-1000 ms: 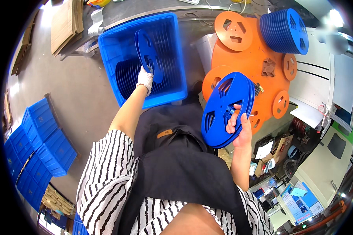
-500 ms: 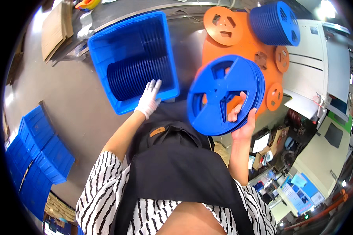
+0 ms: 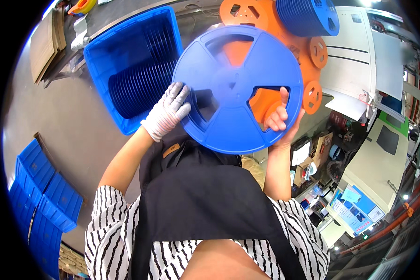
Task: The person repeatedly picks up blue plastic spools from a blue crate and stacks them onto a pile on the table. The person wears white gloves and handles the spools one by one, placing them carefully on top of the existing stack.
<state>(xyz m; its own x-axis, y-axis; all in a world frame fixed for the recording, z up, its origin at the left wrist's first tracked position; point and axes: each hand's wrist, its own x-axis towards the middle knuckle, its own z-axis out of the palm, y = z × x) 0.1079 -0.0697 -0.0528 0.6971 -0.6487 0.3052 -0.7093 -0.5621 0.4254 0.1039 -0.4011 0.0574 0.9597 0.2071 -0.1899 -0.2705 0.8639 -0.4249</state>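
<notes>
A large blue plastic reel [image 3: 228, 107] with wide cut-out windows faces me in front of my chest. Bare and on the reel's right side, my right hand [image 3: 282, 123] grips it with fingers showing through a window. My left hand [image 3: 165, 112], in a white glove, has its fingers closed over the reel's left rim; its thumb is hidden. Whether other reels lie behind the front disc cannot be seen now. Left of the reel stands a blue bin [image 3: 98, 86] with rows of dark blue reels [image 3: 142, 88] on edge inside.
Behind the held reel is an orange round-plated stand [image 3: 308, 70], bearing a stack of blue reels [image 3: 308, 18]. Flat cardboard [image 3: 46, 46] lies at the far left. Blue crates [image 3: 46, 186] are piled at lower left. A pale machine cabinet [image 3: 373, 163] stands at right.
The reel has swung left and turned face-on, hiding the discs seen behind it earlier. My left hand has gone from beside the bin's edge onto the reel's rim.
</notes>
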